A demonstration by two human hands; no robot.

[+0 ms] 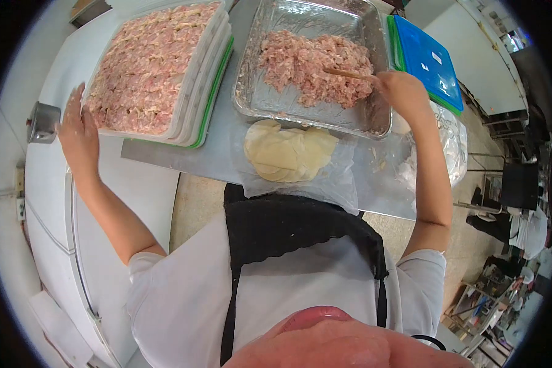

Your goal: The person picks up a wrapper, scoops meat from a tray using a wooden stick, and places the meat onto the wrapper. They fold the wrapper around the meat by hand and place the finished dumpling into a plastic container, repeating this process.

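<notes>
My right hand (405, 95) is closed around the end of a thin wooden stick (346, 73), whose other end reaches over the pinkish minced meat (316, 64). That meat lies in a deep metal tray (313, 115). At the far left, my left hand (80, 132) is open, fingers spread, beside the left edge of a white plastic tray (187, 98) filled with rows of meat-filled pieces (150, 67). A stack of round pale wrappers (288, 150) rests on clear plastic below the metal tray.
A small metal cup (43, 122) stands at the far left. Blue and green lids (429, 61) lie right of the metal tray, with a clear plastic bag (444, 144) below them. The metal table's front edge (159, 164) runs before my apron. Another person (530, 233) is at the far right.
</notes>
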